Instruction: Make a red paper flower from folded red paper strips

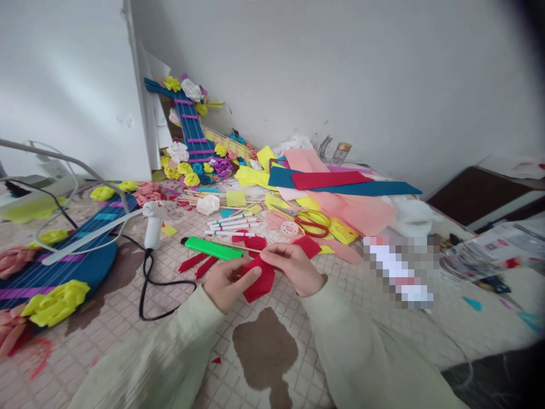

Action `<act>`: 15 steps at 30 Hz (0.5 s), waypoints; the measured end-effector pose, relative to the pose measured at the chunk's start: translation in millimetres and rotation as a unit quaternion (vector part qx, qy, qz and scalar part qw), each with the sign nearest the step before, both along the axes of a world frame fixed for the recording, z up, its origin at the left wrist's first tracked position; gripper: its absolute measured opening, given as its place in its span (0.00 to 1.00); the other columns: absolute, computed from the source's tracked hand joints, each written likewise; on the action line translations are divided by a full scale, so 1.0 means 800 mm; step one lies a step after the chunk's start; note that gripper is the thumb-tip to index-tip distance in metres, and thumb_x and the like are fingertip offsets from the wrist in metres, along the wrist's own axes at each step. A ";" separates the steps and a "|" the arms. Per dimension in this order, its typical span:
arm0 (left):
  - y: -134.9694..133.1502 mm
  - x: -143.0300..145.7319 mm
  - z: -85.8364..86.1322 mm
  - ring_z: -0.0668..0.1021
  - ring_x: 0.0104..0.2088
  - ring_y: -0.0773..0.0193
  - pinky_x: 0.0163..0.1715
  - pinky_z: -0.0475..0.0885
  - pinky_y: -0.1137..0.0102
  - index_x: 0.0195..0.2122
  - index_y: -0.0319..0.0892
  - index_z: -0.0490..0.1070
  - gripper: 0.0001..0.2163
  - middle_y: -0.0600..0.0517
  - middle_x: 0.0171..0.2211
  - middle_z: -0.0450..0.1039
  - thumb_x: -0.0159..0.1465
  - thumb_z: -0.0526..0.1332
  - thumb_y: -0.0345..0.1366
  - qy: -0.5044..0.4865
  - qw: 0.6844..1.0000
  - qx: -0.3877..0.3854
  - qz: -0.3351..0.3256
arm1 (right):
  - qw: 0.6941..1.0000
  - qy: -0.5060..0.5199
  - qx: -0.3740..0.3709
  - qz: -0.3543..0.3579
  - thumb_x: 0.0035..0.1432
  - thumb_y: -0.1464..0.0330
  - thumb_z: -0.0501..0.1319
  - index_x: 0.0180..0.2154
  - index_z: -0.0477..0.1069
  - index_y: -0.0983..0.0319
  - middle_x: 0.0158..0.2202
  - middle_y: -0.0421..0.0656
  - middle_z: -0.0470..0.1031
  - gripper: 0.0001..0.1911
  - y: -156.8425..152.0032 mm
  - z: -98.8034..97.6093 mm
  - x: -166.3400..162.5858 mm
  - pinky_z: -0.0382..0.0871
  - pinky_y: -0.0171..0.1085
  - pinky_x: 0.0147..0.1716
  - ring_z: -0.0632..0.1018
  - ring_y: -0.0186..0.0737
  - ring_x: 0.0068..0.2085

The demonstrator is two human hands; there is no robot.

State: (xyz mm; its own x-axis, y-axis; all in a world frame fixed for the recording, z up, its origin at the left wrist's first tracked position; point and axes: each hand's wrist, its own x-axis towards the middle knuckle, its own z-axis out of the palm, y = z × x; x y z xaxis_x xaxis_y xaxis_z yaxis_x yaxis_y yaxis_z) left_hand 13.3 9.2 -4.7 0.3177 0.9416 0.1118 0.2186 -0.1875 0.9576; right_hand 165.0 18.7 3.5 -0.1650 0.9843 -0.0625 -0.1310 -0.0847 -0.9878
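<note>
Head view: a white tool [154,228] stands left of the green cutter [213,248], just beyond the left hand [225,284]. That hand, fingers nearly closed, pinches the red paper [260,288] above the table [230,380]; the right hand [294,268] pinches its upper edge, perhaps touching the stick [244,247] too. Scissors [301,218] lie beyond.

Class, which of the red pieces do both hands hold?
The red piece pinched between left hand and right hand; the long red strip lies on the paper pile, the narrow strips beside the green tool, another piece behind the right hand.
</note>
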 end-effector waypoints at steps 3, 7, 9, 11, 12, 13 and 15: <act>0.000 0.001 -0.003 0.67 0.20 0.69 0.20 0.63 0.75 0.21 0.36 0.69 0.12 0.54 0.17 0.65 0.53 0.56 0.41 0.029 0.999 0.006 0.017 | 1.000 -0.013 0.007 0.018 0.42 0.66 0.63 0.26 0.72 0.64 0.26 0.39 0.71 0.07 -0.003 0.000 -0.004 0.62 0.33 0.33 0.69 0.32 0.30; 0.003 -0.001 -0.010 0.67 0.19 0.69 0.19 0.62 0.75 0.20 0.36 0.69 0.12 0.55 0.16 0.64 0.53 0.56 0.40 0.042 0.999 0.009 0.031 | 0.999 -0.018 0.013 0.025 0.43 0.64 0.62 0.27 0.71 0.64 0.26 0.40 0.70 0.10 0.001 -0.003 -0.006 0.63 0.33 0.30 0.69 0.32 0.29; 0.004 -0.001 -0.012 0.66 0.19 0.69 0.19 0.62 0.76 0.19 0.36 0.69 0.13 0.55 0.16 0.64 0.53 0.56 0.41 0.040 0.998 0.013 0.035 | 1.000 -0.019 0.024 -0.002 0.45 0.62 0.61 0.29 0.71 0.64 0.24 0.40 0.69 0.11 0.005 -0.003 -0.004 0.63 0.33 0.27 0.68 0.32 0.26; 0.004 -0.001 -0.013 0.66 0.19 0.69 0.19 0.62 0.76 0.19 0.36 0.68 0.13 0.55 0.16 0.64 0.53 0.57 0.41 0.039 0.998 0.014 0.041 | 0.997 -0.027 0.053 -0.056 0.45 0.62 0.61 0.29 0.70 0.63 0.22 0.39 0.67 0.11 0.002 0.006 0.000 0.62 0.34 0.26 0.68 0.32 0.25; 0.004 -0.001 -0.013 0.66 0.19 0.69 0.19 0.62 0.75 0.18 0.36 0.68 0.13 0.54 0.16 0.64 0.53 0.57 0.42 0.037 0.998 0.011 0.044 | 0.993 -0.030 0.074 -0.083 0.45 0.63 0.61 0.28 0.69 0.63 0.22 0.39 0.66 0.10 -0.004 0.013 0.004 0.62 0.34 0.26 0.68 0.32 0.25; 0.004 0.000 -0.013 0.66 0.19 0.69 0.19 0.62 0.75 0.19 0.36 0.68 0.14 0.54 0.16 0.64 0.53 0.57 0.42 0.034 0.998 0.006 0.043 | 0.989 -0.028 0.097 -0.105 0.45 0.64 0.62 0.27 0.68 0.62 0.22 0.39 0.66 0.09 -0.014 0.023 0.008 0.63 0.34 0.27 0.68 0.33 0.26; 0.002 0.001 -0.015 0.66 0.19 0.68 0.19 0.61 0.75 0.19 0.36 0.67 0.14 0.54 0.15 0.63 0.53 0.56 0.42 0.027 0.999 -0.002 0.041 | 0.986 -0.033 0.139 -0.082 0.48 0.64 0.60 0.27 0.67 0.61 0.25 0.40 0.68 0.07 -0.047 0.044 0.017 0.64 0.34 0.28 0.69 0.34 0.28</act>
